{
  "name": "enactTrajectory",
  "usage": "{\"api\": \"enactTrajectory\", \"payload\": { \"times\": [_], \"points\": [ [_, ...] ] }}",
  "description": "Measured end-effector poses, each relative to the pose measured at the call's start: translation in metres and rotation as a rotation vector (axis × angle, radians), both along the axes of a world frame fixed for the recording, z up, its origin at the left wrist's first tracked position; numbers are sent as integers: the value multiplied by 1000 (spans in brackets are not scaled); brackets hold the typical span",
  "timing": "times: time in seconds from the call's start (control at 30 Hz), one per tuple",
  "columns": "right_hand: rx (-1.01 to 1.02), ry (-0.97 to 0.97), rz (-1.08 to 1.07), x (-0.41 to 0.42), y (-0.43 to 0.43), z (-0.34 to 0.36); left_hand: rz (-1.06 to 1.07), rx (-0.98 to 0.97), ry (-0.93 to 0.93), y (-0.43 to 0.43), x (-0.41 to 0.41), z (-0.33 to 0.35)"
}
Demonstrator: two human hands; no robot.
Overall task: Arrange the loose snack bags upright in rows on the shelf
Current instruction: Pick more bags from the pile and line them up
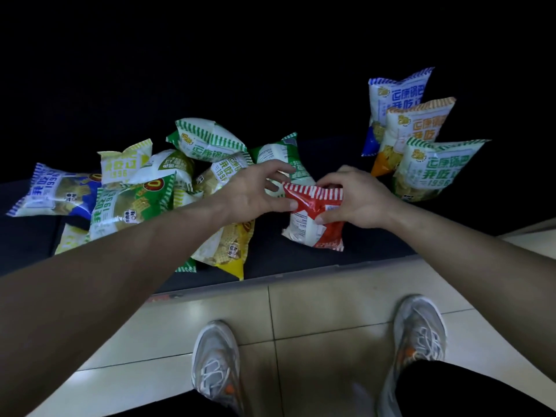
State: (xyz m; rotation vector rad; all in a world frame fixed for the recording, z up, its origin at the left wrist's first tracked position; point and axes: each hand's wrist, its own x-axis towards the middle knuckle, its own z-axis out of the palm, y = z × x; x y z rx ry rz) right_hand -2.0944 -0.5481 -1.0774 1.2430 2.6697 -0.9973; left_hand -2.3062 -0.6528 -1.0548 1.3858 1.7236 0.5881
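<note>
While the person stands in grey lace-up sneakers (216, 365) on the pale tiled floor (331, 296), both arms reach forward over the dark low shelf (285, 260).

Item in hand: a red-and-white striped foil snack bag (313, 224), back panel toward the camera, near the shelf's front edge, its lower end apparently resting on the board. The right hand (358, 200) grips its upper part, fingers curled over the top seam and thumb pressed to the panel. The left hand (255, 191) has its fingers spread and nearly straight, closed on nothing; its thumb touches the bag's top corner.

Progress, as judged: early. Three bags stand upright at the right, one behind another: a green-striped white bag (436, 173) in front, an orange-striped one (418, 127) next, a blue-striped one (394, 97) rearmost. The red bag lies between this row and the loose heap of bags (168, 182) on the left, where at least eight remain lying flat or tumbled.

Obstructions: a yellow-bottomed bag (228, 248) overhangs the front edge and could slip off. The heap crowds the left hand's side. Beyond the bags the shelf is too dark to assess.
</note>
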Motion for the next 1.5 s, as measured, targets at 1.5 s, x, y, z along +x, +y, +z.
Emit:
{"api": "enactTrajectory", "payload": {
  "times": [1.5],
  "points": [
    [-188,97,-53,50,17,-16,-76,129,241,40,62,-10]
  ]
}}
